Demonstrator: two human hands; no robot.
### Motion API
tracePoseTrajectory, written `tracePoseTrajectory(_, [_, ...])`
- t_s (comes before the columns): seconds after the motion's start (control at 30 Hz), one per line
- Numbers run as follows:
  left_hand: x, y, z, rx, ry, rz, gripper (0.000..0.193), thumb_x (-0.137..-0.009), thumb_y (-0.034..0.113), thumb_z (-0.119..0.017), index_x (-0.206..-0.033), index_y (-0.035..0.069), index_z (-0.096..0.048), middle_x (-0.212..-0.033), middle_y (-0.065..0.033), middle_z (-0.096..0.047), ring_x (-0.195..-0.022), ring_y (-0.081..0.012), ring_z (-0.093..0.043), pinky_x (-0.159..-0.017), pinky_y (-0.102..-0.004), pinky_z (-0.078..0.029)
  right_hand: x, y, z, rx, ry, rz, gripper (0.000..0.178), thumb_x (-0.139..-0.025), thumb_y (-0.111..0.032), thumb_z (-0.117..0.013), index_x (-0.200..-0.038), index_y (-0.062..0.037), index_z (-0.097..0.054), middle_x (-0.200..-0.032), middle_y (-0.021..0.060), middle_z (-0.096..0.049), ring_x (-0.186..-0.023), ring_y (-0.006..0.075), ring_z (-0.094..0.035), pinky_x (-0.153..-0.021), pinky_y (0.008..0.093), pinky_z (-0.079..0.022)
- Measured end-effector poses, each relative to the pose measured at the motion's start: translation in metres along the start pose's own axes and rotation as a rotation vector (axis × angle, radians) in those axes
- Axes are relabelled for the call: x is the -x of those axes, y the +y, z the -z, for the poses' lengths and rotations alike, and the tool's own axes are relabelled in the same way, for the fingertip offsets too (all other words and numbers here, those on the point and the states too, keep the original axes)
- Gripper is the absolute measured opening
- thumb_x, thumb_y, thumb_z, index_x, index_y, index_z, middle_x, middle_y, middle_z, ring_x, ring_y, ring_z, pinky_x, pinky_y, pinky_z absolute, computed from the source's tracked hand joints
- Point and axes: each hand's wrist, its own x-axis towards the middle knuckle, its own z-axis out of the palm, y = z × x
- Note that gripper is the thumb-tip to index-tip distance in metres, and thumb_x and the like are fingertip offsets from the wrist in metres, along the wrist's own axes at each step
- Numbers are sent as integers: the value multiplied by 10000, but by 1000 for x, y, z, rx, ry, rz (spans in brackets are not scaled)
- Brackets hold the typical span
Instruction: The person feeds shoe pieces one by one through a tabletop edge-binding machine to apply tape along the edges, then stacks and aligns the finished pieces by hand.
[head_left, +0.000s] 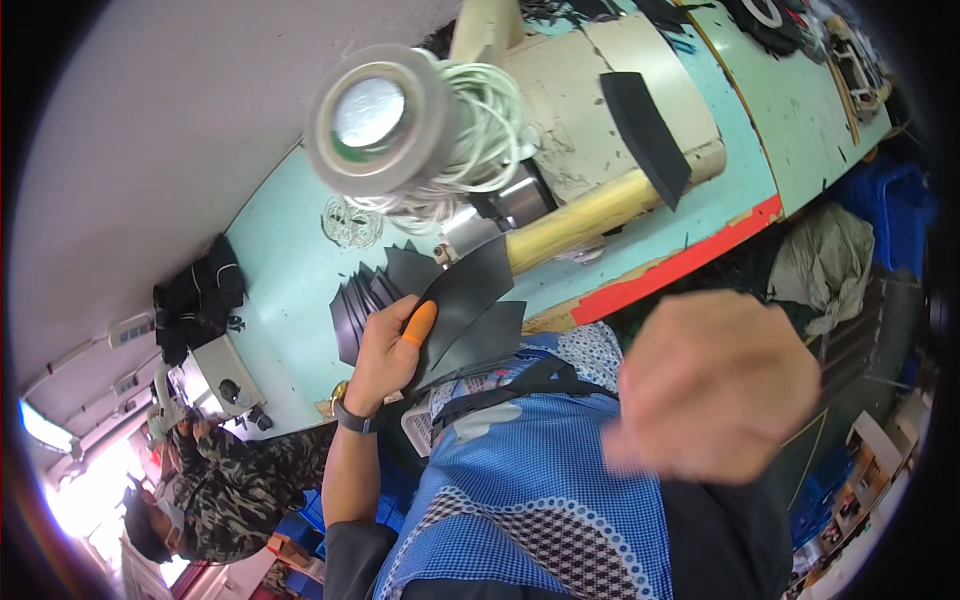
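Left hand, orange cover on thumb, pinches dark sheet at near side of machine, above table edge. Right hand raised, blurred; cannot tell whether fingers grip anything. Fanned black pieces lie beside left hand. Lone curved strip rests across machine. Work seems partway: one piece handled, several left in pile; none verifiably finished.

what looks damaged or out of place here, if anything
The red strip along the near edge of the table looks worn: its border is ragged, with brown patches beside it. Also, thin pale strands lie loosely tangled on the tabletop.
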Motion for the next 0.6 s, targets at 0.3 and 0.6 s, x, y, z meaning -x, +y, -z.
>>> tracePoseTrajectory(0.3, [-21,-11,18,131,-8,31,240,-982,160,-548,-838,-29,-572,-674,17,-477,-672,-62,-394,-584,-266,-354,1,124,-6,510,128,-316,372,-805,-97,-712,-1152,2,-621,-976,148,-655,-927,279,-627,-829,366,-496])
tracePoseTrajectory(0.6, [-60,8,-4,112,-73,-52,255,-981,200,-560,-896,-33,-618,-711,15,-537,-687,-58,-423,-616,-249,-371,18,113,-16,875,306,-452,332,-779,-82,-738,-1090,-9,-646,-849,134,-654,-762,302,-633,-688,407,-496])
